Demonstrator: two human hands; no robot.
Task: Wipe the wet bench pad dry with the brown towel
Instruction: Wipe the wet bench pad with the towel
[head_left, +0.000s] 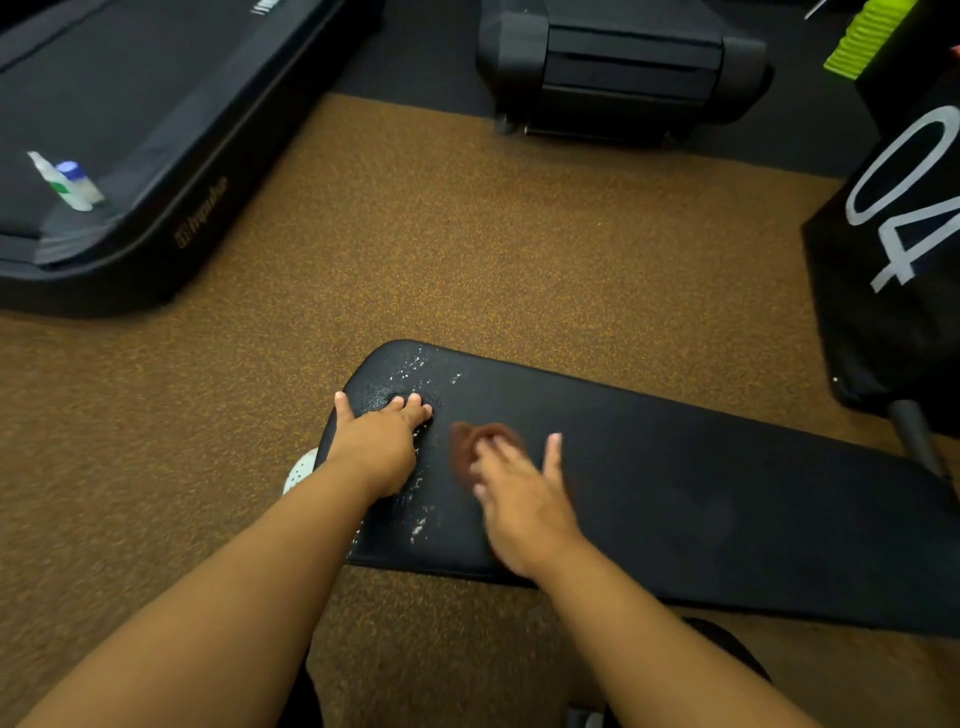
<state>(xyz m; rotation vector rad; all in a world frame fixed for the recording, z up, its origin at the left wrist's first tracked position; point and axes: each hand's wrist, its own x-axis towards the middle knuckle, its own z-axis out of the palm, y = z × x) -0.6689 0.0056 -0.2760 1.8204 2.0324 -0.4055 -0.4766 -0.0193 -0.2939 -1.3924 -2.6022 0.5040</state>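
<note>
Speckled brown gym flooring (426, 244) filled most of the head view, with the black bench pad (701, 493) lying across the lower middle as the worktop. Beads and streaks of water (415, 371) glistened on the pad's left end and ran in a broken line down toward its near edge.

The left hand (376, 444) lay palm down on that wet left end, fingers spread flat on the vinyl and thumb hooked over the pad's outer edge; it gripped nothing. The right hand (519, 496) was just beside it, toward the pad's middle, blurred by motion, pressing down on the brown towel (480, 441). The towel was bunched under the fingers, and only a crumpled brown part showed beyond the fingertips, touching the pad. Whether the fingers were curled around the cloth or merely flat on top of it could not be told through the blur.

A pale perforated shoe (300, 470) peeked out below the pad's left end. On the floor at far left sat a black treadmill deck (156, 130) with a spray bottle (65, 182) resting on its belt. Another black machine base (618, 73) stood at top centre, and a black panel marked 04 (909, 208) stood at right.
</note>
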